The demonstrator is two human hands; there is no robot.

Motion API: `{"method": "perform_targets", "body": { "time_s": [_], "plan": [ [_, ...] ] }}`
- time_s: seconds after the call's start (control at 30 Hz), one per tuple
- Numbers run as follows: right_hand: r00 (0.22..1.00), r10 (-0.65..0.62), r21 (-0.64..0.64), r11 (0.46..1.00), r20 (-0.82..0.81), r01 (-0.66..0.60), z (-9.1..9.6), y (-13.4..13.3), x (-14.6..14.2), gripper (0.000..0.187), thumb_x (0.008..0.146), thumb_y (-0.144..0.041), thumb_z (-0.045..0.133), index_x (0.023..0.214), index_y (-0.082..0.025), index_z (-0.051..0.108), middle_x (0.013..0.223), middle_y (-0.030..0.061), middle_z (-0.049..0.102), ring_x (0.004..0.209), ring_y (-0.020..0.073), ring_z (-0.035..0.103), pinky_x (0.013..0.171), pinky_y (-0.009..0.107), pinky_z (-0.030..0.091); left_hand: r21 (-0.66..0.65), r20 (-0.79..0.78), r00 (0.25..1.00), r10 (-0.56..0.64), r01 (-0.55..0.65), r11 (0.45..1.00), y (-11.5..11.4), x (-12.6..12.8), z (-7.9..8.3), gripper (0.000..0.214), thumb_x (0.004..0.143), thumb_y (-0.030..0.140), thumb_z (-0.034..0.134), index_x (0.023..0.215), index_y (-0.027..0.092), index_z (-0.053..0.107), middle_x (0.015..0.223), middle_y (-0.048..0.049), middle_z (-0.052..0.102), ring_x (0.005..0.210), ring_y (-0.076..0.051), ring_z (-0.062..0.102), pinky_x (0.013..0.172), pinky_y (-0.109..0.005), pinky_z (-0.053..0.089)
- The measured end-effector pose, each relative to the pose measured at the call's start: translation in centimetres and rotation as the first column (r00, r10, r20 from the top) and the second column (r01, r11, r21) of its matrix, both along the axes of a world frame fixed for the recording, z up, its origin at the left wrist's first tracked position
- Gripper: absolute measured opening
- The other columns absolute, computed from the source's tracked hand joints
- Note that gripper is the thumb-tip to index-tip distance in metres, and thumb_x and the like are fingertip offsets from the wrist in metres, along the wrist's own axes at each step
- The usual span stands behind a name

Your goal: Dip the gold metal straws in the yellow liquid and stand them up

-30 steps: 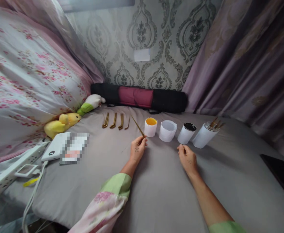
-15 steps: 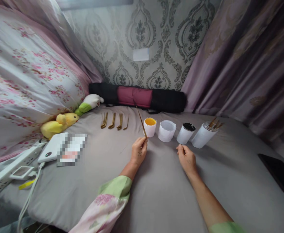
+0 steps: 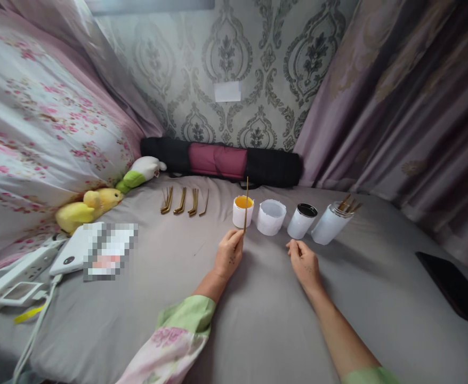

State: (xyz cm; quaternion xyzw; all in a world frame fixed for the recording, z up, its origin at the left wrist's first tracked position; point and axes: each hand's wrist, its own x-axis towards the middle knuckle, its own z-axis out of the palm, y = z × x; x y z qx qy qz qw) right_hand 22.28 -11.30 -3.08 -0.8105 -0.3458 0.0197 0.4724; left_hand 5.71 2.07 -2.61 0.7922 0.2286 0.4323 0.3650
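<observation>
My left hand (image 3: 229, 253) pinches a thin golden straight straw (image 3: 245, 202), held upright just in front of a white cup with a yellow inside (image 3: 242, 211). To its right stand a wider white cup (image 3: 271, 216), a white cup with a black inside (image 3: 301, 220) and a tilted white jar holding several golden straws (image 3: 330, 222). My right hand (image 3: 303, 261) rests on the grey bed sheet (image 3: 258, 320) in front of those cups, its fingers loosely curled with nothing in them. Several bent golden straws (image 3: 184, 201) lie in a row to the left.
Two plush toys, a yellow duck (image 3: 84, 207) and a green-white one (image 3: 140, 172), lie by the flowered bedding. A white power bank (image 3: 72, 252) and a power strip (image 3: 10, 280) sit at left. A black and maroon roll (image 3: 222, 160) lies along the wall. A dark flat object (image 3: 452, 288) is at right.
My left hand has swung the straight straw from leaning left to standing upright beside the yellow cup. The right hand stayed nearly still. The view shifted slightly.
</observation>
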Motion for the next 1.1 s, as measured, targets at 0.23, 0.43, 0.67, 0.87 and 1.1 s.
{"method": "perform_targets", "body": {
  "time_s": [0.23,0.43,0.67,0.87,1.1],
  "plan": [
    [1.0,0.013,0.019,1.0,-0.02,-0.013,0.3,-0.2,-0.3,0.043,0.081,-0.051,0.034,0.075,-0.016,0.058,0.06,0.0045,0.057,0.054,0.0144,0.051,0.053,0.024,0.037,0.065,-0.055,0.998,-0.019,0.022,0.998,0.0,0.1,-0.6,0.03,0.084,0.022,0.04,0.107,0.023,0.058,0.097,-0.0097,0.058,0.088,-0.016,0.052,0.081,-0.027,0.04],
    [0.995,0.066,0.042,0.997,-0.073,-0.063,0.4,-0.1,-0.7,0.041,0.081,-0.05,0.035,0.078,-0.016,0.058,0.061,0.0036,0.058,0.055,0.0135,0.052,0.054,0.023,0.039,0.195,-0.177,0.984,-0.003,0.038,0.98,-0.1,0.1,-0.8,0.034,0.085,0.02,0.036,0.113,0.022,0.055,0.101,-0.0109,0.056,0.092,-0.017,0.052,0.083,-0.028,0.04],
    [0.988,0.105,0.086,0.992,-0.112,-0.095,0.5,-0.1,-1.0,0.042,0.08,-0.051,0.037,0.083,-0.016,0.059,0.063,0.0036,0.058,0.056,0.0131,0.052,0.053,0.023,0.04,0.29,-0.225,0.974,-0.007,0.074,0.954,-0.3,0.2,-0.9,0.035,0.085,0.019,0.034,0.114,0.021,0.053,0.1,-0.0106,0.056,0.094,-0.017,0.051,0.084,-0.029,0.04],
    [0.973,0.159,0.148,0.98,-0.169,-0.134,0.9,0.2,-1.4,0.038,0.08,-0.048,0.04,0.085,-0.016,0.06,0.065,0.003,0.058,0.055,0.0119,0.051,0.054,0.023,0.042,0.306,-0.234,0.972,-0.022,0.096,0.947,-0.5,0.4,-0.7,0.034,0.085,0.017,0.035,0.112,0.022,0.055,0.099,-0.0103,0.055,0.094,-0.017,0.051,0.084,-0.029,0.04],
    [0.925,0.232,0.222,0.96,-0.3,-0.169,1.4,0.3,-1.9,0.036,0.078,-0.046,0.044,0.09,-0.016,0.059,0.067,0.0024,0.056,0.052,0.0105,0.049,0.045,0.021,0.039,0.302,-0.243,0.968,-0.056,0.131,0.944,-0.8,0.5,-0.7,0.034,0.084,0.016,0.038,0.112,0.022,0.055,0.098,-0.01,0.055,0.093,-0.018,0.052,0.082,-0.029,0.041]
  ]
}}
